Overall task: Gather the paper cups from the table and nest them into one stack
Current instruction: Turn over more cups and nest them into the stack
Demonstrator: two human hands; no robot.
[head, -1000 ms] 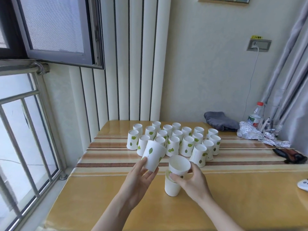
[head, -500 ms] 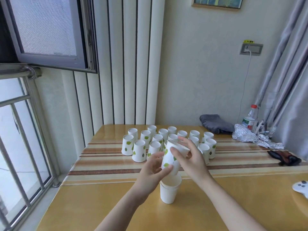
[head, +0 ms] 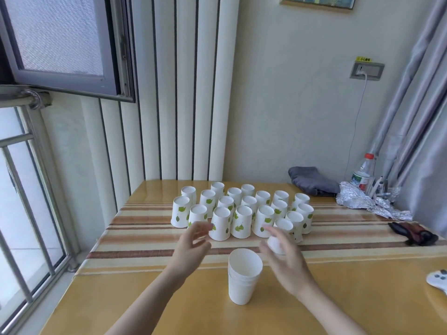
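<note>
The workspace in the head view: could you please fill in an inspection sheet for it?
Surface: wooden table with a striped runner.
Job's things: upright nested stack near the front; upside-down cups grouped behind it.
Clutter: grey cloth, crumpled foil, bottle, dark object, white controller.
Hands: left hand and right hand open, blurred, either side of the stack, holding nothing.
Cables: white cord plugged into the wall socket.
Surroundings: open window, curtain.

Your open left hand (head: 191,245) and right hand (head: 285,257) flank the upright white paper-cup stack (head: 243,276); inverted leaf-printed cups (head: 242,209) cluster at twelve o'clock.
</note>
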